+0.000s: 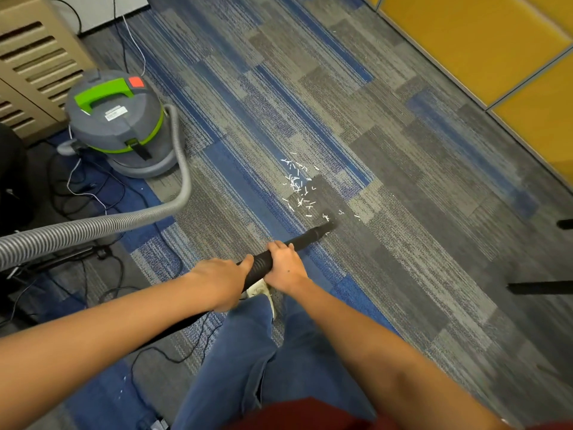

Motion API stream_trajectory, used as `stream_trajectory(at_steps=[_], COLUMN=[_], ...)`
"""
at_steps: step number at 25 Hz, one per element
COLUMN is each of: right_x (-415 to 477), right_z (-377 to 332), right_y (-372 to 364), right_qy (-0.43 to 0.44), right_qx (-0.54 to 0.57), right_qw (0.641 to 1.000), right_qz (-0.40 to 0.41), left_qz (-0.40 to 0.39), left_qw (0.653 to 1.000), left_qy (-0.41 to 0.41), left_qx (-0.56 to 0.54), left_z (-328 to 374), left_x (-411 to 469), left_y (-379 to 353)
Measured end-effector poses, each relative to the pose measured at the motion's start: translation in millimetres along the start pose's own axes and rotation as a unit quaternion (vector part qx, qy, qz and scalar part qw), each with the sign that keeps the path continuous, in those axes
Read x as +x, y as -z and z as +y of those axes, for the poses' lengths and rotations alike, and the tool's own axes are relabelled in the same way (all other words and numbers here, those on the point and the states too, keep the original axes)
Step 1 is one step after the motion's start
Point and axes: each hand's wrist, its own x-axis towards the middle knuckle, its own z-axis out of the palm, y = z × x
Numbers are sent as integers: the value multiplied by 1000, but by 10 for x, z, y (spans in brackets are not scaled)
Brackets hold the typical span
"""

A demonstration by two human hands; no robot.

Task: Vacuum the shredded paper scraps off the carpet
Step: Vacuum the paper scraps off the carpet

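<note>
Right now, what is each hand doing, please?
Left hand: holds the black vacuum tube.
Right hand: holds the same tube, further forward.

Carpet [403, 169] right of scraps [299, 184]: open. Left: vacuum [119, 125], hose [173, 200], cables [80, 187] obstruct. Far right: yellow panels [483, 41].
</note>
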Motion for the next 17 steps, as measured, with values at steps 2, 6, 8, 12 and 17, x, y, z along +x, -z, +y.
stream_trajectory(at_steps=[2, 6, 8, 12, 17], right_x=[-63, -59, -3, 62, -20], right_z=[65, 58, -17, -167, -130], right_y=[-19, -95, -148, -246, -353], right_qy=[-10, 6, 25, 34, 8], right_qx=[9, 22, 21, 33, 36], right_qw=[1000, 1000, 999, 999, 999], right_qz=[-2, -16, -25, -24, 9], left_qz=[4, 0, 2, -4, -4], left_qw=[1000, 999, 997, 997, 1000], left_qy=[-10, 12, 27, 42, 11], left_qx=[-5, -40, -65, -69, -21], left_z=[71, 73, 21, -79, -133], left_x=[7, -30, -63, -155, -155], left_y=[-20, -152, -221, -305, -286])
